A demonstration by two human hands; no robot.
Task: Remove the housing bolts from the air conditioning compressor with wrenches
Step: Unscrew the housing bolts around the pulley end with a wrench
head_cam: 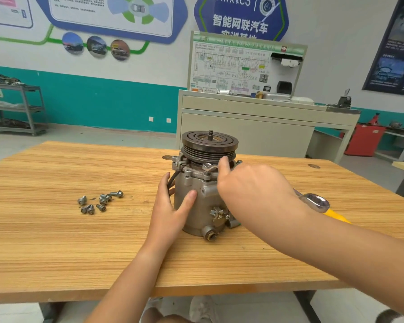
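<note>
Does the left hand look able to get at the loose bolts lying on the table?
Probably yes. The bolts lie on bare table just left of the left hand, with nothing between. That hand rests on the compressor, so it would have to let go.

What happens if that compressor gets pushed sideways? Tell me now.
The compressor looks heavy for its size: cast metal body, thick pulley on top. Standing on end, it may tip rather than slide on the wooden table. The left hand braced against its side suggests it needs steadying.
</note>
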